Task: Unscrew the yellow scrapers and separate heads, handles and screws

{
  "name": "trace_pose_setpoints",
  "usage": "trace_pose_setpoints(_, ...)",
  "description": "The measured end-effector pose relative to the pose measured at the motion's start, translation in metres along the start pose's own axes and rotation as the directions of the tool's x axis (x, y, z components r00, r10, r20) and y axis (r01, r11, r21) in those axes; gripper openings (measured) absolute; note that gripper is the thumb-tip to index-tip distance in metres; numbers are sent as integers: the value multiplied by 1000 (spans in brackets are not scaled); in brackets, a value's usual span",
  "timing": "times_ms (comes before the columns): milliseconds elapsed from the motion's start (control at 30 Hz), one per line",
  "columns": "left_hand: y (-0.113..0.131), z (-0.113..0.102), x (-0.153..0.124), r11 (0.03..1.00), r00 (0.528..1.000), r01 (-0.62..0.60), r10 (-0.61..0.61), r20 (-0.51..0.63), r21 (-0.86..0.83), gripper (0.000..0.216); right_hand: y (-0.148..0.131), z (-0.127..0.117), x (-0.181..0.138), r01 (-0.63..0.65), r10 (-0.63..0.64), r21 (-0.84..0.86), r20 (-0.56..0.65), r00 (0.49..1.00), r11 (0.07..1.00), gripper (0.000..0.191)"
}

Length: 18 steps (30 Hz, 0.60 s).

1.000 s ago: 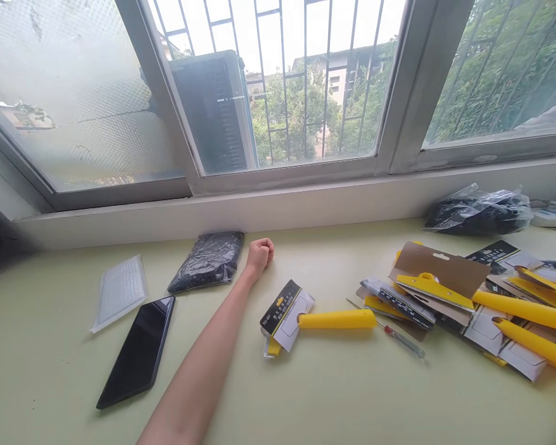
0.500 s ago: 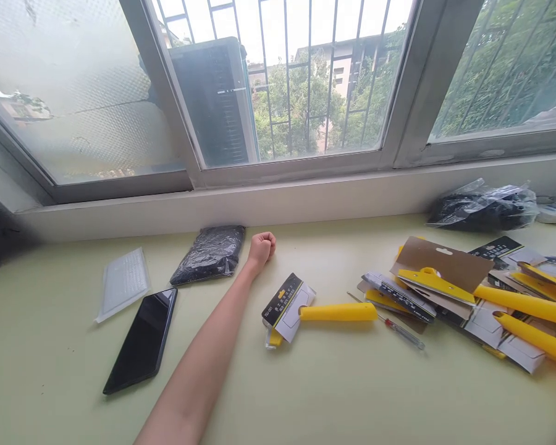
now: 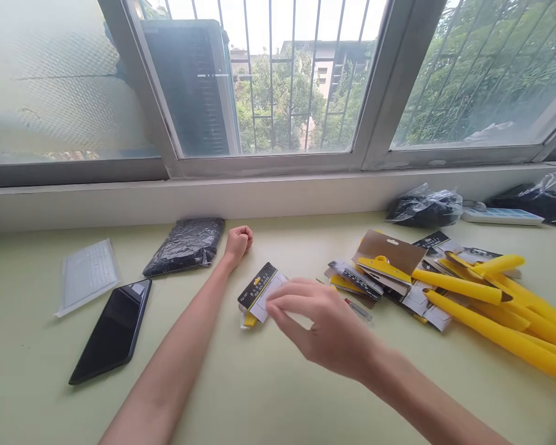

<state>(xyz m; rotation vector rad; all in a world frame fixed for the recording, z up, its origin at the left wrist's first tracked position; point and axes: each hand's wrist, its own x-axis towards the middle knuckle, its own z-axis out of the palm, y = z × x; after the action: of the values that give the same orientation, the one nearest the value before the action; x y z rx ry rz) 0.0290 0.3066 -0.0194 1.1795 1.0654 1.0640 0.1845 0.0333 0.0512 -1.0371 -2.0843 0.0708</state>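
My left hand [image 3: 239,242] rests on the table in a closed fist, with nothing seen in it, beside a black item in clear plastic wrap [image 3: 188,247]. In the middle, my right hand [image 3: 322,321] hovers over a packaged scraper with a yellow handle. Its fingers are curved and the thumb is apart from them, with nothing visible in between. The scraper's black-and-white card [image 3: 263,292] shows left of my fingers, while the handle is hidden beneath the hand. Just behind the right hand lies a small clear-handled screwdriver [image 3: 359,309], partly covered.
A pile of yellow scraper handles [image 3: 495,327] and carded packages [image 3: 389,256] covers the right side. A black phone [image 3: 111,330] and a clear-wrapped flat packet [image 3: 88,275] lie at left. Plastic bags [image 3: 426,207] and a power strip [image 3: 503,216] sit by the window wall.
My right hand has come in from the right, over the yellow handle. My left fist stays beside the black packet. The view has turned to the right.
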Motion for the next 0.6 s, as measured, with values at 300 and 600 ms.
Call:
trace_pose_setpoints(300,2,-3,-104,963,973,-163,193,-124,216,9,47,22,-49,-174,166,-303,-51,985,937,29)
trace_pose_setpoints(600,25,-80,-274,212,720,-80,688,-91,974,40,46,37,-47,-175,167,-335,-52,984,926,34)
